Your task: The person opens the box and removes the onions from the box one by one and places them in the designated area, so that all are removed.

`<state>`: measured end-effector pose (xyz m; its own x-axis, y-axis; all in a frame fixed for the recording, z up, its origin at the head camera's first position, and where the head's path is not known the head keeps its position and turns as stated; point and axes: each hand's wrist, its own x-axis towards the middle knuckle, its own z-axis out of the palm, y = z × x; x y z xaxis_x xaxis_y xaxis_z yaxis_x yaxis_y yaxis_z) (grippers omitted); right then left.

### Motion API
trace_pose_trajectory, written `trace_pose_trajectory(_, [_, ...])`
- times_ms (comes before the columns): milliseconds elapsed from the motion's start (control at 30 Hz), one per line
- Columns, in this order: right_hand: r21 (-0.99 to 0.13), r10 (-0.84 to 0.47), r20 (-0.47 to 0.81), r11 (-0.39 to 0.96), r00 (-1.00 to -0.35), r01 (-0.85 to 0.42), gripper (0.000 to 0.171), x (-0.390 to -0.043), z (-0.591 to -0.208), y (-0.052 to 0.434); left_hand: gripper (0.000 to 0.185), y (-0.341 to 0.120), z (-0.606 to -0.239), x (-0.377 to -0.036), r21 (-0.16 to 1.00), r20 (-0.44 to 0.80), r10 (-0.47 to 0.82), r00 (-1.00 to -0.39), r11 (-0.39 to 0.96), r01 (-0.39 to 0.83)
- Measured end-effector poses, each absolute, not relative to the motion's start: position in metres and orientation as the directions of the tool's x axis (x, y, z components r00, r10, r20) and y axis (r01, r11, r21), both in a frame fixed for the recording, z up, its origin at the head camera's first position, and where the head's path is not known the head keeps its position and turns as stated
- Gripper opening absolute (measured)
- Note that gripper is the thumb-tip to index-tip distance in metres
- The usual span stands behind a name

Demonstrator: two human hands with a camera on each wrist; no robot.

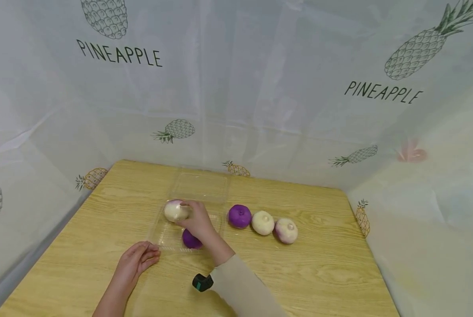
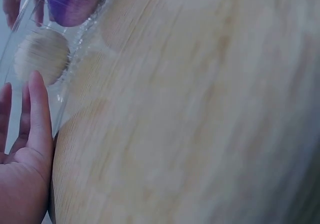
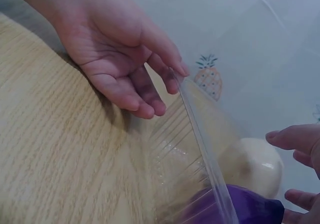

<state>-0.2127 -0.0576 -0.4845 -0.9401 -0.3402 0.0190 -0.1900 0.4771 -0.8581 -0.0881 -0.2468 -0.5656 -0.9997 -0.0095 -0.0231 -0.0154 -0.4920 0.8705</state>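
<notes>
Right hand [image 1: 197, 219] fingers round a cream-white round bun [image 1: 175, 211] in the clear plastic tray [image 1: 163, 235], left hand [image 1: 135, 260] fingers relaxed by its near-left rim.

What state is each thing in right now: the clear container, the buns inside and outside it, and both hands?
Clear container: lid open, lying on the table.
White bun: in the container, gripped by the right hand.
Purple bun: resting in the container.
Three buns: in a row on the table, outside the container.
Left hand: open, fingers at the container's near corner.
</notes>
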Motion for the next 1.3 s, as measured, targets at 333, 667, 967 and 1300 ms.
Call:
trace_pose_trajectory(333, [-0.857, -0.322, -0.016, 0.493, -0.947, -0.153, 0.041, -0.224, -0.487, -0.070, 0.025, -0.247, -0.564, -0.089, 0.875, -0.038, -0.025, -0.999, -0.484, -0.021])
trace_pose_trajectory(667, [-0.776, -0.337, 0.002, 0.593, -0.942, -0.214, 0.044, -0.227, -0.491, -0.079, 0.022, -0.246, -0.562, -0.090, 0.893, -0.082, -0.034, -0.996, -0.446, -0.058])
trace_pose_trajectory(967, [-0.746, -0.365, 0.003, 0.620, -0.931, -0.245, 0.044, -0.228, -0.492, -0.079, 0.023, -0.245, -0.561, -0.091, 0.908, -0.108, -0.058, -0.992, -0.412, -0.075])
trace_pose_trajectory(1300, [-0.611, -0.458, -0.051, 0.717, -0.887, -0.336, 0.048, -0.225, -0.498, -0.082, 0.023, -0.245, -0.562, -0.089, 0.911, -0.147, -0.080, -0.986, -0.399, -0.103])
